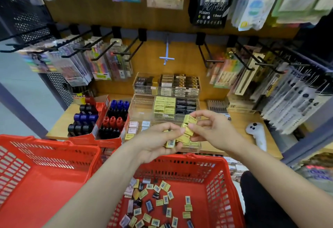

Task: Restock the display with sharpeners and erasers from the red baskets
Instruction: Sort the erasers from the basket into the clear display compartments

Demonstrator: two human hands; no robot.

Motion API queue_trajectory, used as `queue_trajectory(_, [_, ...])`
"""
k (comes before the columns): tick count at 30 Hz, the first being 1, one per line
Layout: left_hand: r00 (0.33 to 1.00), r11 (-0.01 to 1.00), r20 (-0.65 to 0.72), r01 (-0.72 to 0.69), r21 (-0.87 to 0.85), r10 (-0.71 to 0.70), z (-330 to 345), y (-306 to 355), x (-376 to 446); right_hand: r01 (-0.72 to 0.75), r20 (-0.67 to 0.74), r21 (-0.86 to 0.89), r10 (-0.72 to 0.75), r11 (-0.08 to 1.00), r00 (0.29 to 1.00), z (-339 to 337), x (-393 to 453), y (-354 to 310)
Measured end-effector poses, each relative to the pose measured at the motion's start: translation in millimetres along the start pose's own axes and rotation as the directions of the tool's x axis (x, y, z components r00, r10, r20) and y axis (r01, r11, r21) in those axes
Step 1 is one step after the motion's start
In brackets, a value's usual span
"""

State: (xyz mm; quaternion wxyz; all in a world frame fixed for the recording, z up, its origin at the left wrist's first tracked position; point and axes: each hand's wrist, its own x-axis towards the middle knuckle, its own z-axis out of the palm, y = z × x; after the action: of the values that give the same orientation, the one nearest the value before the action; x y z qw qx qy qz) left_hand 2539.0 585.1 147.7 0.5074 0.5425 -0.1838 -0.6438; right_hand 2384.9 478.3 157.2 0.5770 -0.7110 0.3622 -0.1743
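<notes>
Wooden shelving fills my view, its hooks hung with pen packs whose print is mostly too blurred for me to read, and the upper packs are cut off by the top edge; at far left a red basket [45, 170] runs out of frame and I can see nothing lying in the part of it that shows; beside it, on the wooden shelf [239, 119], red cartons [100, 119] hold blue, black and red pieces that I cannot identify for certain; next comes the clear tiered display [144, 101], its upper tier holding black and gold boxes, its middle tier yellow and black ones, its front tier partly hidden behind my hands; my left hand [158, 141] is curled round a clutch of small yellow erasers [187, 134], one barcoded end poking out below the fingers, though how many it holds I cannot tell; my right hand [210, 130] pinches the upper end of that same stack between thumb and fingertips, so the erasers sit between the two grips, just above the display's front tier; below the hands a second red basket [223, 182] holds scattered yellow, black and pale erasers, its near end cut off; a white controller [256, 134] lies on the shelf at right.
</notes>
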Motion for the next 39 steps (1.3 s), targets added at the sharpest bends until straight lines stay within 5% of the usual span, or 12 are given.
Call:
queue_trajectory(7, [0.996, 0.992, 0.047, 0.076, -0.097, -0.071, -4, -1, 11, -0.066, 0.019, 0.155, 0.064, 0.986, 0.998, -4, 9, 8])
queue_trajectory(11, [0.997, 0.983, -0.052, 0.044, -0.181, -0.054, -8, -1, 21, -0.142, -0.004, 0.327, 0.151, 0.934, 0.988, -9, 18, 16])
queue_trajectory(13, [0.988, 0.993, -0.156, -0.004, -0.114, -0.014, -12, -4, 28, -0.148, -0.142, 0.161, 0.172, 0.976, 0.975, -17, 27, 30])
queue_trajectory(15, [0.971, 0.999, -0.238, -0.036, -0.037, 0.026, -20, -9, 36, -0.201, -0.276, -0.196, 0.143, 0.96, 0.951, -23, 36, 49])
queue_trajectory(19, [0.949, 0.999, -0.313, -0.033, -0.002, 0.031, -39, -23, 53, -0.134, -0.209, -0.54, 0.021, 0.831, 0.978, -6, 59, 89])
queue_trajectory(26, [0.942, 0.994, -0.333, 0.004, -0.107, -0.04, -71, -42, 76, -0.026, -0.177, -0.615, -0.107, 0.788, 0.978, 21, 106, 127])
queue_trajectory(32, [0.964, 0.998, -0.261, 0.049, -0.027, -0.054, -75, -47, 92, 0.073, -0.143, -0.699, -0.239, 0.711, 0.96, 15, 107, 135])
queue_trajectory(39, [0.979, 0.995, -0.196, 0.07, 0.068, -0.055, -66, -54, 94, -0.012, -0.227, -0.801, -0.285, 0.598, 0.931, -6, 94, 123])
